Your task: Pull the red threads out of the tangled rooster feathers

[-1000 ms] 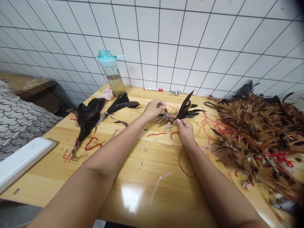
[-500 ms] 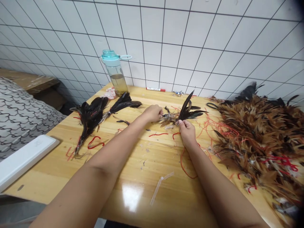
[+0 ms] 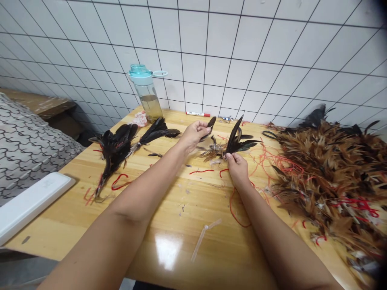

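The left hand (image 3: pixel 193 135) is lifting away from the feather bundle (image 3: pixel 225 148), now pinching 1 dark feather (image 3: pixel 211 122) raised above the table. The feather is standing clear of the bundle.

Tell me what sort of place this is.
Likely an informal feather-craft workspace: wooden table against a white tiled wall, a heap of brown feathers, the right hand gripping a dark feather bunch, the left hand a single feather.

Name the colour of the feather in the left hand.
The feather is dark brown-black; head view.
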### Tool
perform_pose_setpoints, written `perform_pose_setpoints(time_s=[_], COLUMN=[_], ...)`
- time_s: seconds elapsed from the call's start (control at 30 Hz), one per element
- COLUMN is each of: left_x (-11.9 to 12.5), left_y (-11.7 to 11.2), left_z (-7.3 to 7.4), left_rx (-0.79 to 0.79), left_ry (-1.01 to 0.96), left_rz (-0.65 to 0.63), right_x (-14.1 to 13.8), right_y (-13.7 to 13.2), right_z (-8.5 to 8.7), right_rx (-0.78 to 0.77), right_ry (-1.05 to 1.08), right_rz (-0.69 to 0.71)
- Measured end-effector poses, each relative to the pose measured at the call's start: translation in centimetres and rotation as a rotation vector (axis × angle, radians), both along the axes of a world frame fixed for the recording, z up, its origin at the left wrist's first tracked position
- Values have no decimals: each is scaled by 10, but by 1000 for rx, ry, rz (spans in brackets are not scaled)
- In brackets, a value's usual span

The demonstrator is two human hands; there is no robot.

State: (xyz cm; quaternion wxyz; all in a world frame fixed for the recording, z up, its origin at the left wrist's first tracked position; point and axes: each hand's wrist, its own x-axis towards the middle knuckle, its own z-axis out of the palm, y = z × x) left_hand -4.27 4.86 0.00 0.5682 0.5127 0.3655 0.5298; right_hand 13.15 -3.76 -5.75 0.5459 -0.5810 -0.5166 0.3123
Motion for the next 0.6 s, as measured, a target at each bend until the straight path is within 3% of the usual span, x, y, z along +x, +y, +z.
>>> perform_pose_setpoints(time_s=[0.1,0.23,0.6], left_x=[19,35,33], left_y=[-12,-26,-33], left_z=[2,5,0], left_rx=[1,64,577], left_ry=[-52,54,502], left_rz=[-42,-54,152], right_x=[1,1,0], right_y=[0,1,-1], right_z=[-1,-2,4], right_rx=[13,1,-76], right_ry=[-19,-18,103], right_rz=[13,-1,109])
